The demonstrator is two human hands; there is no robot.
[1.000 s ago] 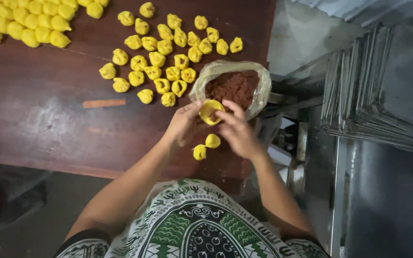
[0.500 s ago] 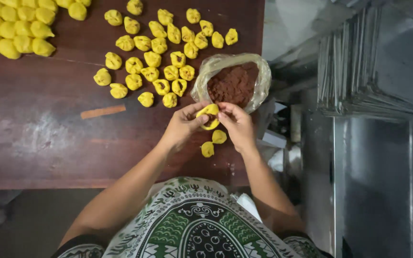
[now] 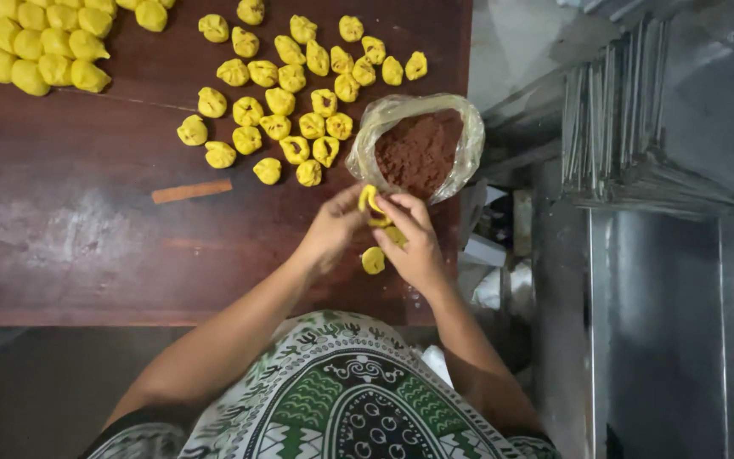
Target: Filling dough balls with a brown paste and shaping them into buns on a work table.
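Observation:
Both my hands pinch one small yellow dough piece [image 3: 370, 204] over the dark wooden table [image 3: 87, 238]. My left hand [image 3: 333, 231] holds it from the left and my right hand [image 3: 414, 238] closes on it from the right. Just beyond them sits a clear plastic bag of brown filling [image 3: 418, 151], open at the top. A finished yellow piece [image 3: 373, 260] lies on the table under my hands; another is half hidden by my right hand. Several folded yellow pieces [image 3: 299, 93] lie in a cluster beyond my left hand.
More smooth yellow dough balls [image 3: 31, 47] are grouped at the table's far left corner. A small flat wooden stick [image 3: 191, 191] lies left of my hands. Right of the table stands a stack of metal trays [image 3: 639, 127] and a steel surface [image 3: 664, 323].
My hands have stayed in front of the bag, working the same yellow piece. It now looks folded narrower between my fingers. The view has shifted slightly.

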